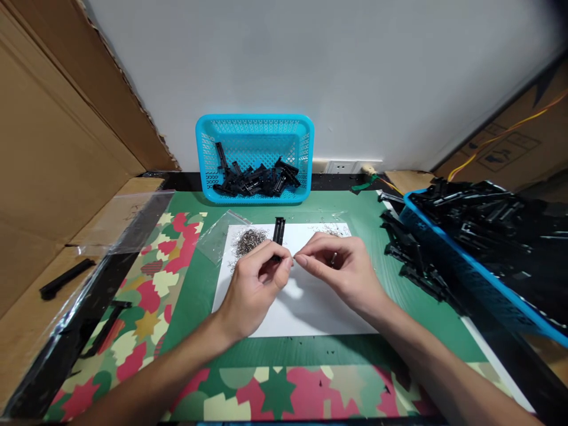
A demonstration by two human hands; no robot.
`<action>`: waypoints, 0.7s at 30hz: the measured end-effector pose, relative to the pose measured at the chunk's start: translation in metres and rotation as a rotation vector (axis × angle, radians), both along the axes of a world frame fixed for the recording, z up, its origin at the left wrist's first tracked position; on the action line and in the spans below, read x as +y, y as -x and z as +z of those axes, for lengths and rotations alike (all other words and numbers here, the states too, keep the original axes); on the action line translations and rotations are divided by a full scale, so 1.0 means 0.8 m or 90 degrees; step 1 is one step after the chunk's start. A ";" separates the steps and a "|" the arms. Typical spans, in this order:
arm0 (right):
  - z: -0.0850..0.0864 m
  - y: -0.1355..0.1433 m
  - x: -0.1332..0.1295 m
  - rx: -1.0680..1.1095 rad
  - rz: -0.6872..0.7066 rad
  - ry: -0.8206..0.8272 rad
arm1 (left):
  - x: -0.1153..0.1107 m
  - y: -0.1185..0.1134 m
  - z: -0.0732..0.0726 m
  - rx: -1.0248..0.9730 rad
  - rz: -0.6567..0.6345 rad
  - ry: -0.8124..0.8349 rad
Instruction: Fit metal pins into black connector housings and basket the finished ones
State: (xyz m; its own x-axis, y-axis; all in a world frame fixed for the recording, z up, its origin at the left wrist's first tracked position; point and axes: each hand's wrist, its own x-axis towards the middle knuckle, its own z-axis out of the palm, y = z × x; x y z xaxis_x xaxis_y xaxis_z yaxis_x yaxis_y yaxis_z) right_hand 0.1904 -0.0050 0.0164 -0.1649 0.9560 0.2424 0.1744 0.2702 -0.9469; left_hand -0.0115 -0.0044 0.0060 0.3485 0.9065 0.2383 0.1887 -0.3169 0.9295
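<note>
Black plastic piece (279,229) juts out beyond the gripping left fingers (267,253).

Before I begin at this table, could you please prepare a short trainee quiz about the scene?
1. True or false: the left hand holds a black part.
2. What lies beneath the left hand and right hand? (a) a wooden tray, (b) a white sheet, (c) a glass plate.
3. Fill in: the basket by the wall is coloured ___.
Key: 1. True; 2. b; 3. blue.
</note>
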 end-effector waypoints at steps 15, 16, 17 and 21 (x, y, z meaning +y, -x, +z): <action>-0.005 -0.002 0.004 0.084 0.035 0.131 | 0.004 0.004 0.000 0.052 -0.039 -0.018; -0.004 -0.003 0.004 0.078 0.037 0.125 | 0.004 0.004 0.001 0.058 -0.043 -0.017; -0.004 -0.004 0.004 0.067 0.038 0.110 | 0.004 0.005 0.001 0.063 -0.046 -0.019; 0.003 -0.004 -0.001 -0.001 -0.008 -0.022 | 0.005 0.008 -0.001 0.048 -0.054 -0.030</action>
State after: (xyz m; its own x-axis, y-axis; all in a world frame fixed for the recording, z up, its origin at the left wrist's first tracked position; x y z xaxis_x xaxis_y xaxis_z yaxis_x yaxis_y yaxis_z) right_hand 0.1938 -0.0054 0.0184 -0.1538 0.9492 0.2745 0.1795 0.3000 -0.9369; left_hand -0.0178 -0.0001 0.0056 0.4422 0.8616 0.2494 0.2284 -0.3771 0.8976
